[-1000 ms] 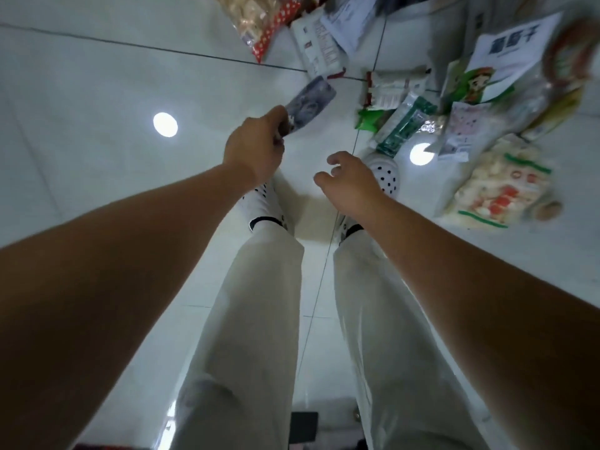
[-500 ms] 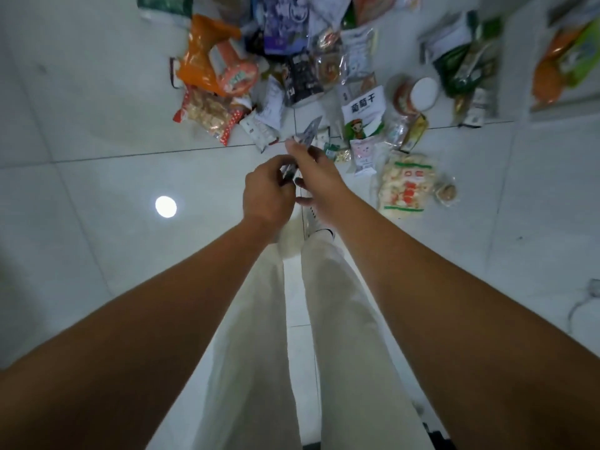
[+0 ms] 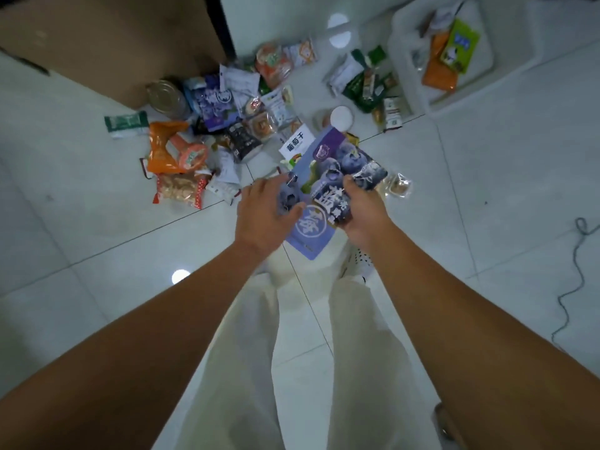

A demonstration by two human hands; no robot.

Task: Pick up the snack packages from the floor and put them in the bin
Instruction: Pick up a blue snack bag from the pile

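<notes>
Now left hand [image 3: 259, 216] and right hand [image 3: 363, 212] grip blueberry pouch [image 3: 324, 170] edges above open floor [image 3: 130, 254].

Both arms reach forward; left hand [image 3: 263, 216] and right hand [image 3: 363, 212] grip a purple pouch [image 3: 326, 157].

We look down on an indoor room; home or workplace, we cannot tell. Large glossy white floor tiles [image 3: 97, 228] with dark grout lines carry round light reflections [image 3: 180, 276]. A brown cardboard box [image 3: 107, 43] stands at far left and a white plastic bin [image 3: 409, 64] at far right, with snack packages [image 3: 227, 125] strewn between them. A thin cable [image 3: 574, 271] snakes along the right edge.
</notes>
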